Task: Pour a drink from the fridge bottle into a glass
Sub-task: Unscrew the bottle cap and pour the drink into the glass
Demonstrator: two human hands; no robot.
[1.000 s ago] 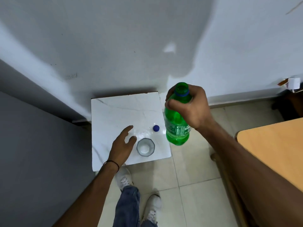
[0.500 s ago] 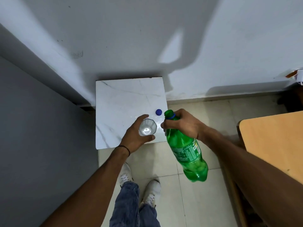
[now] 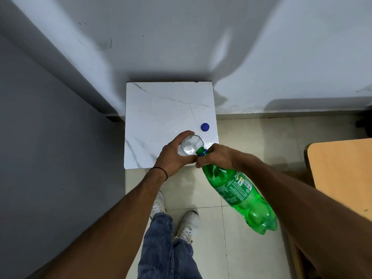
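A clear faceted glass (image 3: 190, 146) stands near the front right corner of the white marble table (image 3: 161, 109). My left hand (image 3: 171, 158) is wrapped around the glass from the left. My right hand (image 3: 216, 158) grips the neck of a green plastic bottle (image 3: 239, 192). The bottle is uncapped and tilted, its base toward me and its mouth at the rim of the glass. Its blue cap (image 3: 205, 127) lies on the table just behind the glass. I cannot tell whether liquid is flowing.
A grey wall (image 3: 50, 148) runs along the left and a white wall (image 3: 201, 37) stands behind the table. A wooden tabletop (image 3: 342, 174) juts in at the right. My legs and white shoes (image 3: 189, 224) stand on the tiled floor below.
The bottle went from upright beside the table to tilted with its mouth at the glass. My left hand closed around the glass. The view shifted closer over the table.
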